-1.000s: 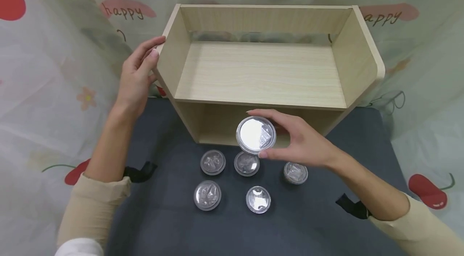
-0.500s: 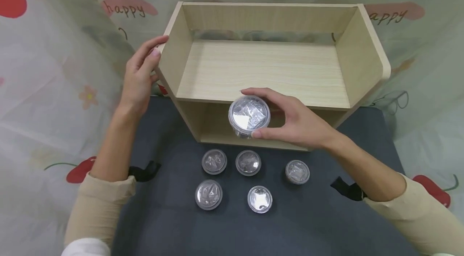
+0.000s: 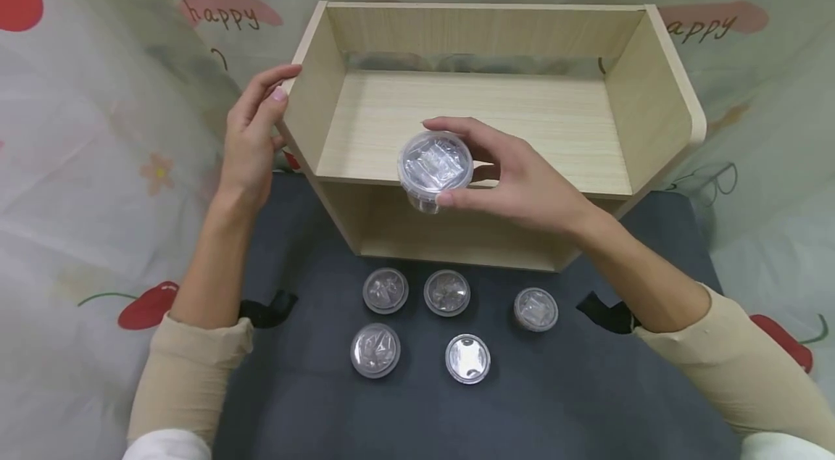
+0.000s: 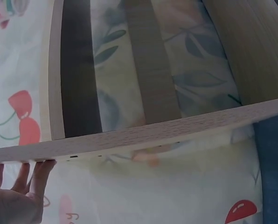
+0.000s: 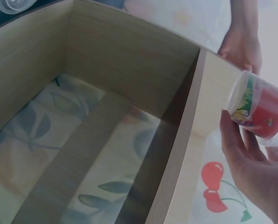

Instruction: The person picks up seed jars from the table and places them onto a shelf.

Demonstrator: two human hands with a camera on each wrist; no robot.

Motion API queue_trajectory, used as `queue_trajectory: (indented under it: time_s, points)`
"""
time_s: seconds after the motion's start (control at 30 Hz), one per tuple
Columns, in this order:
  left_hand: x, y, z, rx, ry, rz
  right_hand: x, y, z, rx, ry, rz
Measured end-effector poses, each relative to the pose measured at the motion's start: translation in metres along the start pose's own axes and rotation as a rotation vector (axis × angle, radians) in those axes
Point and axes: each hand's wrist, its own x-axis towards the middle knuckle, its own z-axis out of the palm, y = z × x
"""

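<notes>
My right hand (image 3: 522, 177) grips a small clear plastic tub (image 3: 433, 164) between thumb and fingers, lid side toward the head camera. In the right wrist view, a red, colourfully printed label shows through the side of this tub (image 5: 268, 109). It overlaps the front edge of the middle board of a light wooden two-tier shelf (image 3: 470, 130) in the head view. My left hand (image 3: 244, 138) rests its fingertips against the outer left side panel of the shelf. Nearly straight fingers (image 4: 41, 179) touch that panel in the left wrist view.
Several similar lidded tubs, among them a front one (image 3: 467, 358) and a right one (image 3: 536, 309), stand on the dark tabletop (image 3: 535, 409) before the shelf. A patterned curtain (image 3: 163, 90) hangs behind and at both sides. Thin wire (image 3: 714, 181) lies right of the shelf.
My right hand has carried the tub upward in the head view, from over the tabletop tubs to the middle board's front edge. The left hand has stayed at the side panel.
</notes>
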Motion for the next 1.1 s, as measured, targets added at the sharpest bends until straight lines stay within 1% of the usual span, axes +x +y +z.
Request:
queue_trajectory:
  time_s: [0.17,0.3,0.47,0.6,0.77,0.9,1.1]
  points:
    - [0.000,0.001,0.002,0.003,-0.007,-0.007,0.013,-0.001,-0.001,0.049,0.035,0.009]
    - [-0.002,0.000,0.001,0.010,-0.013,-0.023,0.025,-0.001,0.002,0.075,0.056,0.022]
    - [-0.004,-0.001,0.000,-0.001,-0.009,-0.019,0.042,-0.002,0.005,0.091,0.072,0.014]
    - [-0.003,0.000,0.001,-0.012,-0.010,-0.004,0.054,-0.002,0.006,0.084,0.101,0.014]
    - [-0.003,-0.002,0.003,-0.017,-0.012,0.012,0.064,0.002,0.007,0.099,0.123,0.035]
    - [-0.003,-0.002,0.004,-0.016,-0.006,0.011,0.071,0.006,0.007,0.109,0.144,0.066]
    - [-0.004,-0.001,0.003,-0.013,0.001,0.008,0.081,0.012,0.011,0.165,0.196,0.081]
